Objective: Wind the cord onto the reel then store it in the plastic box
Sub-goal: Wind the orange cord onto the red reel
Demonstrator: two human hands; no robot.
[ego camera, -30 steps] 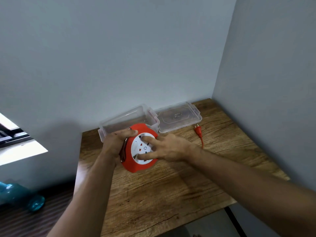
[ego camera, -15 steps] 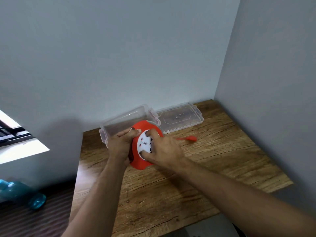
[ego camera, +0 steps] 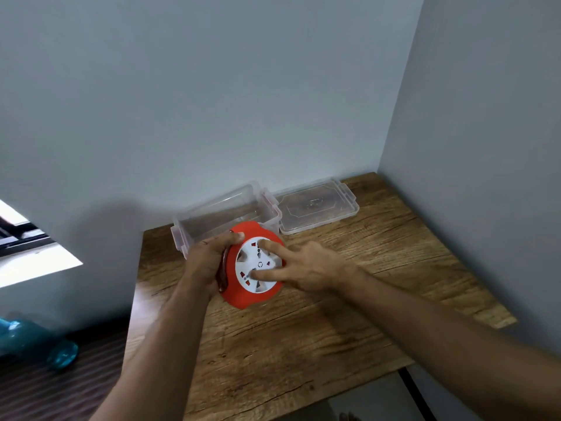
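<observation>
An orange cord reel (ego camera: 239,294) with a white socket face is held upright above the wooden table (ego camera: 303,338). My left hand (ego camera: 206,262) grips its left rim, where dark wound cord shows in the groove. My right hand (ego camera: 303,265) has its fingers spread on the white face, two fingertips pressed into it. The loose orange cord and plug are out of sight. Just behind the reel stands the clear plastic box (ego camera: 212,220), open, against the wall.
The box's clear lid (ego camera: 315,208) lies flat to the right of the box. Walls close the table at the back and right. A blue bottle (ego camera: 39,344) lies on the floor at the left.
The orange plug and cord, lying on the table to the right a second ago, slid toward the reel and are gone from sight. My right hand's fingers shifted around the white face.
</observation>
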